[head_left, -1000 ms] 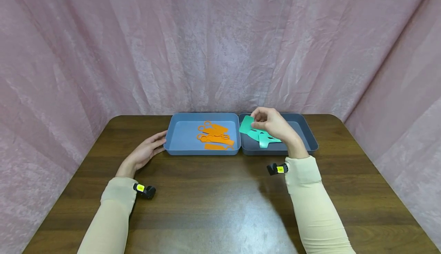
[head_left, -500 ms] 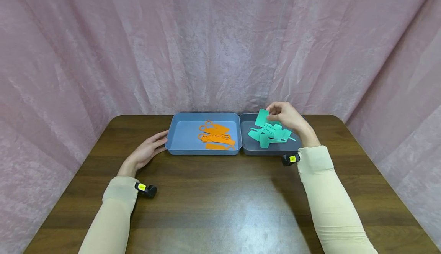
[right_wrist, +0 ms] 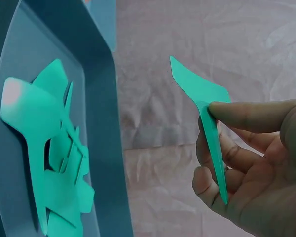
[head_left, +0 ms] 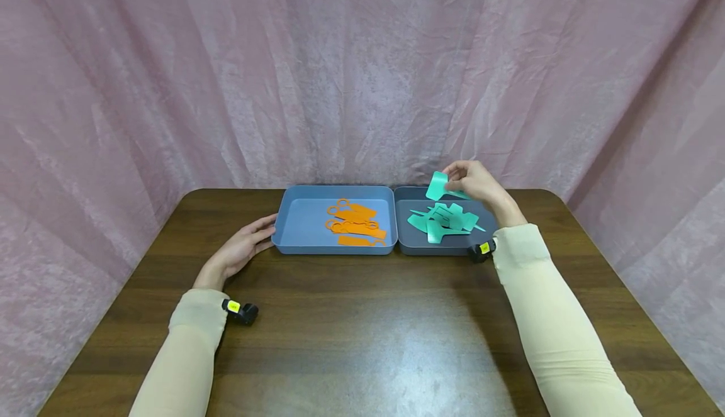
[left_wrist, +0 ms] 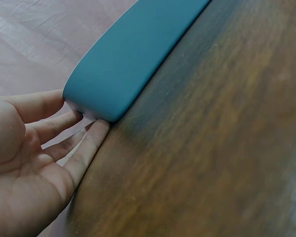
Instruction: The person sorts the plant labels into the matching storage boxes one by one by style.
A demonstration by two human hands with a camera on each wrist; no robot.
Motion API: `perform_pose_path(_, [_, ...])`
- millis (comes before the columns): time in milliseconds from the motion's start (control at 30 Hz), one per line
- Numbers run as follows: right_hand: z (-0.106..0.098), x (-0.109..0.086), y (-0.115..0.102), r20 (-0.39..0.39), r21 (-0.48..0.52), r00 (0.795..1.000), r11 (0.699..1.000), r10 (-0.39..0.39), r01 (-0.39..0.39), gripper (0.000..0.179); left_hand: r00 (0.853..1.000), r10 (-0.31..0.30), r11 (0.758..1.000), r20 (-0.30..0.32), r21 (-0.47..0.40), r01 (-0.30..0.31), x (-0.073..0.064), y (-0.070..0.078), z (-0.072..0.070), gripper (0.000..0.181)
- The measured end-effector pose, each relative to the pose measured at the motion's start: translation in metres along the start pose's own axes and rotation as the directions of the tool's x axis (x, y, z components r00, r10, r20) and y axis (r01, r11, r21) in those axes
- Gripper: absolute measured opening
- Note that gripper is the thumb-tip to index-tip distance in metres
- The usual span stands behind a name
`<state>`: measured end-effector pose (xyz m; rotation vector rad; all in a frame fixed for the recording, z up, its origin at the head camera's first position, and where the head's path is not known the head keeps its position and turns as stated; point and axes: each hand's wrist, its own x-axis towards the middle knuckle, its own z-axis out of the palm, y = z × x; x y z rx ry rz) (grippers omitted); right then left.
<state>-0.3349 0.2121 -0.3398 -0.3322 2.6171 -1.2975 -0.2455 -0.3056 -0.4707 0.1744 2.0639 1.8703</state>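
My right hand [head_left: 480,185] pinches a green T-shaped plant label [head_left: 437,185] between thumb and fingers. It is raised above the back of the dark grey tray [head_left: 416,250]. In the right wrist view, the label's broad head [right_wrist: 200,89] points away from the palm and its tapered stake lies along the fingers. Several more green plant labels [head_left: 444,221] lie in an overlapping heap in that tray. My left hand [head_left: 238,252] touches the left end of the blue-grey tray [head_left: 300,222] with extended fingers. Flat orange tags with ring ends [head_left: 354,219] lie in the blue-grey tray's right half.
Both trays stand side by side near the back edge of the brown wooden table [head_left: 340,329]. A pink curtain [head_left: 362,77] hangs close behind them. Each wrist carries a small black camera [head_left: 243,313].
My right hand has moved right and back with the plant label, rising from over the dark grey tray's left part and uncovering the green heap. My left hand stays at the blue-grey tray.
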Motion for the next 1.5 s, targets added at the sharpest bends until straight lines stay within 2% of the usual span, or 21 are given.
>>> perform_pose_path(267, [-0.002, 0.002, 0.012, 0.002, -0.043, 0.999, 0.998, 0.044, -0.044, 0.037, 1.0, -0.003, 1.0, 0.003, 0.004, 0.003, 0.003, -0.001, 0.003, 0.062])
perform_pose_path(400, [-0.002, -0.001, 0.014, -0.006, -0.065, 1.0, 0.997, 0.03, -0.03, 0.035, 1.0, 0.002, 1.0, 0.003, 0.006, -0.002, 0.003, 0.0, 0.003, 0.062])
perform_pose_path(600, [-0.003, -0.008, 0.014, 0.035, -0.067, 0.999, 0.997, 0.028, -0.026, 0.029, 1.0, 0.004, 1.0, 0.007, 0.002, -0.004, 0.005, 0.0, 0.004, 0.062])
perform_pose_path(800, [-0.003, -0.018, 0.012, 0.08, -0.044, 0.996, 0.999, 0.032, -0.029, 0.028, 1.0, 0.003, 1.0, 0.008, -0.002, -0.003, 0.004, -0.002, 0.002, 0.061])
perform_pose_path(1067, [0.005, -0.025, 0.015, 0.108, -0.016, 0.994, 1.0, -0.011, 0.013, 0.027, 1.0, 0.003, 1.0, -0.004, 0.019, -0.003, 0.002, -0.002, -0.001, 0.064])
perform_pose_path(1167, [0.011, -0.026, 0.017, 0.111, -0.037, 0.993, 0.999, -0.028, 0.032, 0.027, 0.999, 0.017, 0.997, -0.045, 0.07, -0.014, 0.0, 0.004, 0.0, 0.063])
perform_pose_path(1233, [0.014, -0.025, 0.017, 0.11, -0.051, 0.993, 0.998, -0.041, 0.047, 0.026, 0.995, 0.05, 0.992, -0.087, 0.123, -0.04, -0.002, 0.011, 0.002, 0.063])
perform_pose_path(1333, [0.019, -0.023, 0.017, 0.11, -0.049, 0.992, 0.996, -0.063, 0.069, 0.025, 0.981, 0.112, 0.973, -0.159, 0.217, -0.076, -0.003, 0.022, 0.006, 0.06])
perform_pose_path(1400, [0.022, -0.021, 0.017, 0.112, -0.053, 0.99, 0.995, -0.081, 0.087, 0.025, 0.968, 0.152, 0.953, -0.202, 0.29, -0.089, -0.003, 0.029, 0.009, 0.057])
perform_pose_path(1500, [0.026, -0.019, 0.016, 0.113, -0.064, 0.987, 0.991, -0.113, 0.121, 0.025, 0.948, 0.206, 0.9, -0.244, 0.427, -0.085, 0.0, 0.04, 0.014, 0.052])
